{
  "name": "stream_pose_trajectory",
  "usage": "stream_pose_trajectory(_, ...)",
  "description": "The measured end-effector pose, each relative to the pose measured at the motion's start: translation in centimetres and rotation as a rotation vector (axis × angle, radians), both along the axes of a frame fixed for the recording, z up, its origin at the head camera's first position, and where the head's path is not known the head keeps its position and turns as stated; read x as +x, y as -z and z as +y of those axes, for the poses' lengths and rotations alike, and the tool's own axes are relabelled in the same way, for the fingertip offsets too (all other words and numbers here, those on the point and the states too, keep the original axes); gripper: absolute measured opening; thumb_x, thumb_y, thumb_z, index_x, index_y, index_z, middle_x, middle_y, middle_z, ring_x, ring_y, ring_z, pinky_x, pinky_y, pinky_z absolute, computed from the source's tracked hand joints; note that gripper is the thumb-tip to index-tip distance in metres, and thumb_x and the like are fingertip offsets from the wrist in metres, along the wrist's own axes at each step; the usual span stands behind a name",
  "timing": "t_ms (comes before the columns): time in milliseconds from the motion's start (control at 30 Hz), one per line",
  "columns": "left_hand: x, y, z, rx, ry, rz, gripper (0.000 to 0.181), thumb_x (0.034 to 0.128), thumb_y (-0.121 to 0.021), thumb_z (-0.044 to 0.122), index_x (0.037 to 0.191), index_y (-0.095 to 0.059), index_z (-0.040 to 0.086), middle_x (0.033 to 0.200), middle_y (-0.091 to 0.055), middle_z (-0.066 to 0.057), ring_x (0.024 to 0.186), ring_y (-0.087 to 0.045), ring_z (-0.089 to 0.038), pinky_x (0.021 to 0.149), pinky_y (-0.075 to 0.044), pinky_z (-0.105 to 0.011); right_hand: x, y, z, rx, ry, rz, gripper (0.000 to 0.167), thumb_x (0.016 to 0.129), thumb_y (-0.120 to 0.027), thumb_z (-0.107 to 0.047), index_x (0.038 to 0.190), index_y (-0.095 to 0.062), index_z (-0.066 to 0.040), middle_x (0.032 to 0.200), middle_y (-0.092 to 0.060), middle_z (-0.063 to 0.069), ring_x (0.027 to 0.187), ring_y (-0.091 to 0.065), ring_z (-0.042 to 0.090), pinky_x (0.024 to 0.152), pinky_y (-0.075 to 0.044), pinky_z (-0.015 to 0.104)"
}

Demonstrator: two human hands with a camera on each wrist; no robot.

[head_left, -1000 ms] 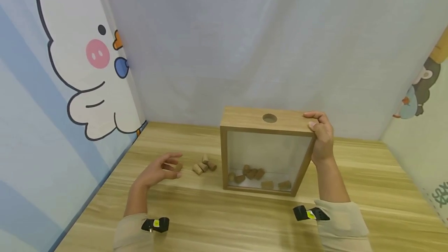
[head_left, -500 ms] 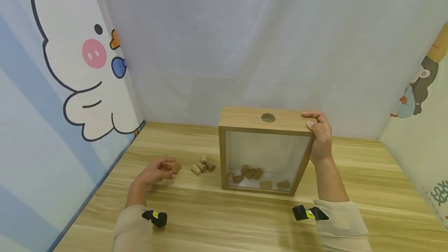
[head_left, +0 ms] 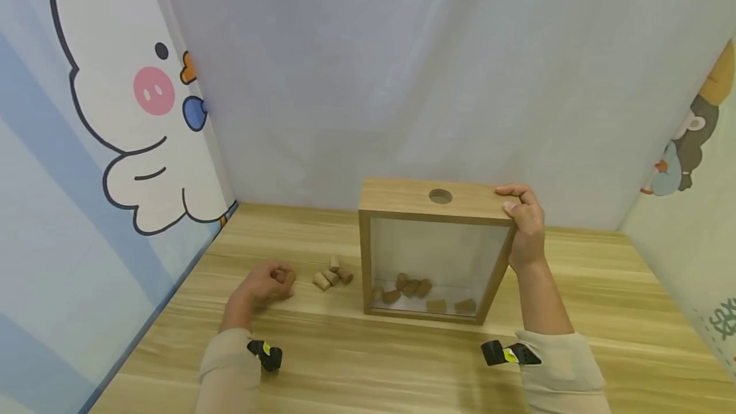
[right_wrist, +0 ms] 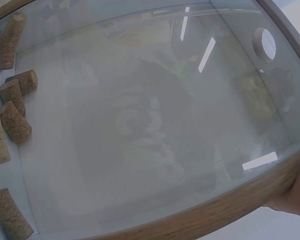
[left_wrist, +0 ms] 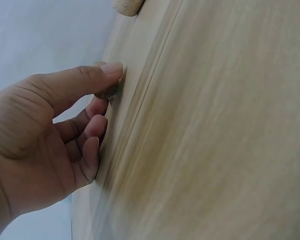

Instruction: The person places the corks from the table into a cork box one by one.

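Note:
My left hand is low over the table, pinching a cork between thumb and fingers; the cork is mostly hidden behind the thumb. Just to its right lies a small pile of loose corks. At the upper right corner of an upright wooden box with a clear front, my right hand grips the frame, its thumb and a finger over the top. A round hole opens in the box's top. Several corks lie scattered along the bottom inside.
The box stands on a wood-grain table. A pale grey curtain hangs behind it. Printed cartoon panels flank the table, one with a white figure on the left.
My left hand first drew slightly left, off the separate cork, then came back right and closed its thumb and fingers on it. The right hand keeps its hold on the box.

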State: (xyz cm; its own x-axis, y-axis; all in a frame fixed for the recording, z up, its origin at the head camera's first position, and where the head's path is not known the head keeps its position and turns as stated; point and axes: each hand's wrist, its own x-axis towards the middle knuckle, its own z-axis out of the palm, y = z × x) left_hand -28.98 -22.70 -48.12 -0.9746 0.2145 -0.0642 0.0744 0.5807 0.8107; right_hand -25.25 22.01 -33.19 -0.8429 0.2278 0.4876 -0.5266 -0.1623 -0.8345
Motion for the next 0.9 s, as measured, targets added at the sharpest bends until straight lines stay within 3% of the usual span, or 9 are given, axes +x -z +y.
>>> stream_pose_trajectory(200, 0.4, 0.0, -0.1, -0.043, -0.063, 0.013, 0.042, 0.0756, -0.076, 0.007, 0.113, -0.06, -0.004, 0.101, -0.06, -0.017, 0.098, -0.054, -0.034, 0.082, -0.045, -0.045, 0.0, 0.1, 0.1, 0.003, 0.003, -0.006, 0.026, 0.08, -0.038, -0.01, 0.089, -0.062, -0.015, 0.101, -0.051, 0.01, 0.089, -0.044, 0.025, 0.074, -0.031, 0.04)
stream_pose_trajectory(333, 0.6, -0.3, 0.0, -0.021, -0.056, 0.003, 0.043, 0.0775, -0.074, 0.008, 0.116, -0.059, -0.004, 0.105, -0.06, -0.018, 0.1, -0.054, -0.034, 0.079, -0.047, -0.044, 0.0, 0.0, 0.1, 0.002, 0.006, -0.004, 0.026, 0.08, -0.038, -0.01, 0.089, -0.062, -0.016, 0.101, -0.05, 0.009, 0.089, -0.044, 0.025, 0.074, -0.031, 0.041)
stream_pose_trajectory(533, 1.5, -1.6, 0.8, 0.024, -0.06, -0.026, 0.046, 0.0797, -0.074, 0.014, 0.118, -0.057, -0.005, 0.107, -0.059, -0.015, 0.097, -0.055, -0.03, 0.073, -0.048, -0.042, -0.1, 0.1, 0.2, -0.004, -0.001, 0.001, 0.026, 0.08, -0.039, -0.01, 0.089, -0.062, -0.015, 0.101, -0.051, 0.009, 0.089, -0.045, 0.025, 0.074, -0.032, 0.041)
stream_pose_trajectory(900, 2.0, -3.5, 2.2, 0.072, -0.016, 0.009, 0.039, 0.0798, -0.074, 0.014, 0.113, -0.059, -0.001, 0.102, -0.06, -0.011, 0.092, -0.056, -0.025, 0.077, -0.046, -0.042, 0.0, 0.1, 0.1, -0.001, -0.01, 0.013, 0.026, 0.08, -0.038, -0.01, 0.09, -0.062, -0.015, 0.102, -0.05, 0.01, 0.09, -0.044, 0.026, 0.076, -0.03, 0.041)
